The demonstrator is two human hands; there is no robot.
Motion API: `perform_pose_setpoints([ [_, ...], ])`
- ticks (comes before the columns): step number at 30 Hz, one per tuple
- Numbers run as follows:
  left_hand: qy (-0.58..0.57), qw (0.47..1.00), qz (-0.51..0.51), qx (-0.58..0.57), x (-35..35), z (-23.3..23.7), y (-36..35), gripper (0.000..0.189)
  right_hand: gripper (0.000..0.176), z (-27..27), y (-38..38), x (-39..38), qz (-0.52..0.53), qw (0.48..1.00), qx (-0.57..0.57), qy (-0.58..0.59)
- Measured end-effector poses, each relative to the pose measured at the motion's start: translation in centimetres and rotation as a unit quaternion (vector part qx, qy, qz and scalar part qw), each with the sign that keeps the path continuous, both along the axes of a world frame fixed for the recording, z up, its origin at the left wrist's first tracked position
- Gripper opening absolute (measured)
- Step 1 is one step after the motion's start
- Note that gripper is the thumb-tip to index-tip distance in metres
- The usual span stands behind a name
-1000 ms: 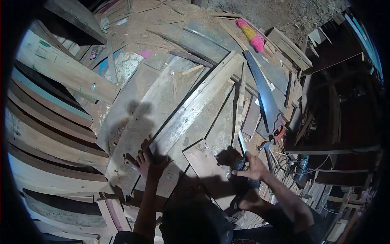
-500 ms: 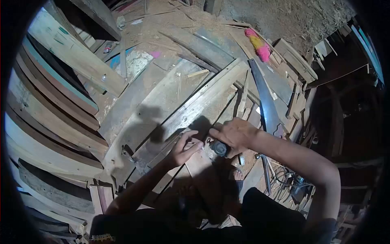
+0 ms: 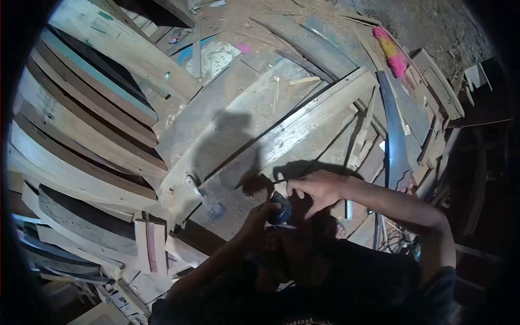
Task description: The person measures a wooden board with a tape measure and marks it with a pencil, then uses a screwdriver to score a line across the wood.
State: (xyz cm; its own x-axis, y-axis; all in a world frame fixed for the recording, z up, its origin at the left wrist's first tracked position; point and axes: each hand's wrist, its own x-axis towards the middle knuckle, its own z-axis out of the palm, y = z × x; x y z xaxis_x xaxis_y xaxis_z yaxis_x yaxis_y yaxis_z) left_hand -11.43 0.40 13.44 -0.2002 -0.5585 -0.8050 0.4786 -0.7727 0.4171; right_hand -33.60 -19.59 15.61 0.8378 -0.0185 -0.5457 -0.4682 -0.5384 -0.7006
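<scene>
Left hand now clasps the dark round object, right hand beside, grip unclear.

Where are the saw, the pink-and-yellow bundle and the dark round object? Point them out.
Saw (image 3: 394, 130): head view, middle of the blade.
Pink-and-yellow bundle (image 3: 388, 50): head view, its yellow middle.
Dark round object (image 3: 282, 210): head view, near its middle.
</scene>
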Motion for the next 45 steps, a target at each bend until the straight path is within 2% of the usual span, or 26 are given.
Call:
perform_pose_setpoints([
  [1, 0.034, 0.999, 0.022, -0.016, 0.1, -1.2, 0.3, 0.045, 0.075, -1.5, 0.0, -0.3, 0.039, 0.998, -0.043, 0.012],
  [3, -0.113, 0.976, -0.023, -0.185, 0.2, -1.4, 2.4, 0.043, 0.066, -4.1, -0.1, -1.3, 0.067, 0.991, -0.116, 0.0],
  [4, 0.015, 0.99, 0.011, -0.136, 1.5, -2.3, 2.7, 0.042, 0.065, -3.7, -0.4, -1.0, 0.066, 0.988, -0.14, -0.012],
  [6, 0.239, 0.967, 0.083, 0.013, 4.2, -4.2, 3.2, 0.051, 0.066, -2.2, -1.0, -0.3, 0.036, 0.991, -0.111, 0.068],
  [7, 0.152, 0.985, 0.068, -0.038, 3.3, -3.8, 3.0, 0.055, 0.067, -1.8, -1.2, 0.1, 0.013, 0.993, -0.102, 0.064],
  [8, 0.084, 0.992, 0.044, -0.087, 2.3, -3.5, 2.7, 0.051, 0.068, -1.5, -1.2, 0.2, -0.01, 0.994, -0.093, 0.061],
  [10, -0.07, 0.983, -0.005, -0.168, 0.1, -2.2, 1.7, 0.046, 0.068, -2.3, -1.6, -0.8, -0.031, 0.994, -0.097, 0.03],
  [12, -0.12, 0.98, -0.039, -0.153, -0.8, -2.4, 1.2, 0.049, 0.07, -2.2, -2.3, -1.1, -0.014, 0.996, -0.085, 0.019],
  [13, -0.135, 0.979, -0.047, -0.143, -1.2, -2.4, 0.9, 0.055, 0.072, -0.4, -2.4, -0.9, -0.027, 0.998, -0.006, 0.06],
  [14, -0.13, 0.982, -0.037, -0.131, -1.6, -2.6, 0.5, 0.057, 0.077, -1.0, -2.1, -1.4, -0.095, 0.985, 0.139, 0.046],
  [15, -0.125, 0.985, -0.026, -0.117, -1.9, -2.6, 0.1, 0.058, 0.077, 0.3, -1.8, -1.4, -0.122, 0.975, 0.184, 0.036],
  [16, -0.045, 0.997, 0.0, -0.069, -1.9, -1.8, -0.4, 0.056, 0.076, 1.6, -1.5, -1.3, -0.148, 0.962, 0.229, 0.028],
  [18, 0.115, 0.991, 0.053, 0.031, -1.0, 0.0, -0.8, 0.054, 0.073, 0.7, -1.0, -1.3, -0.156, 0.932, 0.327, 0.006],
  [21, 0.262, 0.961, 0.077, 0.049, -0.1, -1.4, -1.2, 0.055, 0.066, -0.4, -0.6, -1.6, -0.174, 0.881, 0.439, 0.012],
  [22, 0.269, 0.958, 0.084, 0.059, -0.2, -1.0, -1.5, 0.049, 0.064, -0.7, -0.5, -1.8, -0.182, 0.864, 0.47, 0.02],
  [24, 0.282, 0.951, 0.095, 0.079, -0.3, 0.2, -1.8, 0.04, 0.06, -0.9, 0.0, -1.9, -0.227, 0.852, 0.47, 0.035],
  [27, 0.288, 0.95, 0.102, 0.065, -0.5, 0.1, -1.7, 0.039, 0.057, 1.6, -0.4, -1.1, -0.283, 0.85, 0.434, 0.093],
  [30, 0.121, 0.987, 0.091, 0.061, -1.6, 0.9, -2.0, 0.05, 0.06, 1.7, -0.5, -1.0, -0.322, 0.833, 0.434, 0.122],
  [33, 0.054, 0.99, 0.115, 0.063, -2.4, 1.9, -2.4, 0.043, 0.067, 1.1, 0.0, -0.8, -0.319, 0.834, 0.425, 0.147],
  [34, 0.063, 0.99, 0.111, 0.053, -2.3, 1.5, -2.4, 0.04, 0.069, 1.2, 0.2, -0.8, -0.319, 0.839, 0.415, 0.15],
  [35, 0.072, 0.991, 0.107, 0.044, -2.1, 0.9, -2.2, 0.036, 0.058, 1.0, 0.4, -1.1, -0.336, 0.826, 0.429, 0.149],
  [38, 0.072, 0.989, 0.116, 0.05, -1.5, -0.7, -1.8, 0.033, 0.047, -0.5, -0.1, -1.6, -0.259, 0.853, 0.443, 0.1],
  [39, 0.068, 0.988, 0.122, 0.059, -1.4, -0.9, -1.7, 0.032, 0.042, -0.6, -0.3, -1.8, -0.271, 0.849, 0.444, 0.095],
  [42, 0.023, 0.974, 0.199, 0.103, -1.0, -1.1, -1.4, 0.033, 0.06, -1.3, -1.2, -2.8, -0.324, 0.844, 0.413, 0.112],
  [43, 0.038, 0.974, 0.184, 0.127, -0.3, -1.6, -0.9, 0.038, 0.072, -0.7, -1.3, -2.9, -0.377, 0.835, 0.375, 0.141],
  [45, 0.011, 0.981, 0.137, 0.134, 0.7, -5.6, 0.7, 0.059, 0.086, -2.7, -2.0, -3.9, -0.406, 0.835, 0.336, 0.157],
])
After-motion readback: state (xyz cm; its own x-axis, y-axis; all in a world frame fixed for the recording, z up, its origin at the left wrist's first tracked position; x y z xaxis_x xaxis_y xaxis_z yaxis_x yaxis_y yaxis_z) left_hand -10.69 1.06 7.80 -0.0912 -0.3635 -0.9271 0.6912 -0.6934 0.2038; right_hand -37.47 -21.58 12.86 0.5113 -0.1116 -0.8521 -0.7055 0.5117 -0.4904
